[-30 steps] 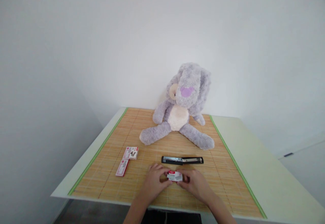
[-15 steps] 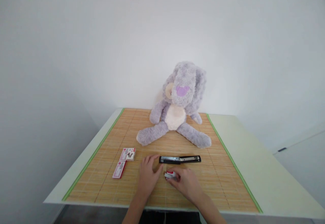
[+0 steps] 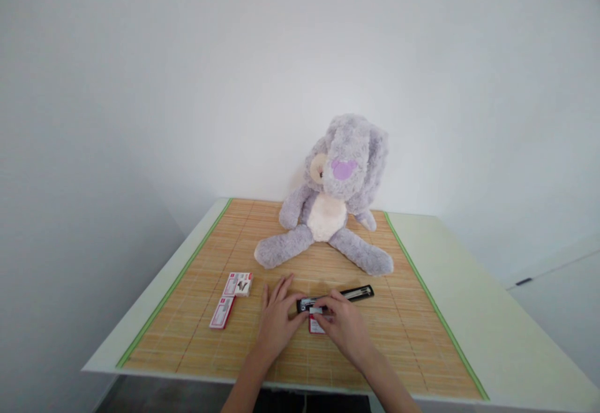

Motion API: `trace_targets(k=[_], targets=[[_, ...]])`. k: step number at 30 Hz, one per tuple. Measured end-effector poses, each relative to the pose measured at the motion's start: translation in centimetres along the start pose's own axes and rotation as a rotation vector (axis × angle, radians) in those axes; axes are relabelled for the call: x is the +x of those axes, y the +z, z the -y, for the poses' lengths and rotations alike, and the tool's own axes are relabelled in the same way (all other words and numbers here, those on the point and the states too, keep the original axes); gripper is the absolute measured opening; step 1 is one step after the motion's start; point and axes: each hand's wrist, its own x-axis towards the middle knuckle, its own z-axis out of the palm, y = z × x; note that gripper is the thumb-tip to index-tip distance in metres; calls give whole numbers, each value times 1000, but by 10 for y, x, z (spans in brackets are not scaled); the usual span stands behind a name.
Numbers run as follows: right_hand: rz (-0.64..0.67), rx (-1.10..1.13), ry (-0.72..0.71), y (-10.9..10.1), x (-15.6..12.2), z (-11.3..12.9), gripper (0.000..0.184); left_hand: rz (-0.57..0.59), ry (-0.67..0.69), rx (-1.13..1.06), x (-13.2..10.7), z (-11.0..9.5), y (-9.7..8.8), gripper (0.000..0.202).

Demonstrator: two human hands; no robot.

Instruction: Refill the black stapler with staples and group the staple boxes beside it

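Observation:
A black stapler [image 3: 359, 293] lies opened out flat, its metal staple channel facing up. My left hand [image 3: 277, 320] holds the stapler's left end between thumb and index finger, the other fingers spread above the mat. My right hand [image 3: 344, 325] pinches a small grey strip of staples [image 3: 315, 310] just in front of the stapler's channel. Below that strip, a small red and white staple box [image 3: 315, 325] lies on the mat, partly covered by my right fingers.
Left on the bamboo mat [image 3: 187, 325] lie a red and white box [image 3: 221, 313], another like it [image 3: 230, 283] and a smaller box [image 3: 243, 285] with a staple picture. A grey plush toy [image 3: 325, 219] sits at the back against the wall.
My left hand has taken hold of the stapler's left end, which has swung slightly nearer. My right hand has moved the staples up to the stapler; the staple box now lies on the mat.

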Motion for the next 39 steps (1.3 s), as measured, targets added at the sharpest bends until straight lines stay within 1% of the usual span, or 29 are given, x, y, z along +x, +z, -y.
trace_targets(k=[3, 6, 12, 16, 18, 19, 21, 23, 25, 29, 35, 39], targets=[[-33, -20, 9, -4, 8, -6, 17, 4, -2, -2, -2, 1, 1, 38], [-25, -57, 17, -7, 14, -10, 15, 14, 2, -6, -3, 1, 0, 39], [3, -67, 2, -10, 18, -7, 16, 25, 6, -6, -2, 1, -2, 39], [26, -90, 14, -11, 18, -5, 23, 28, -1, -6, -2, 0, -2, 37], [11, -106, 22, -12, 16, -7, 28, 27, -5, -7, -2, 0, -2, 38], [1, -119, 32, -13, 15, -9, 29, 27, -6, -7, -2, 1, -2, 39], [-3, -153, 89, -14, 12, -15, 24, 28, -7, -6, -3, 1, -2, 38], [18, -178, 155, -15, 7, -20, 20, 28, -6, -7, -3, 1, -2, 37], [40, -186, 191, -15, 3, -23, 20, 26, -5, -9, -3, 1, -2, 36], [75, -167, 175, -9, -2, -21, 24, 22, -11, -12, -3, 1, -2, 38], [86, -98, 123, 9, -1, -9, 27, 24, -2, -24, -3, 0, -3, 39], [88, -76, 103, 11, -2, -7, 31, 24, 2, -31, -3, -1, -3, 37]])
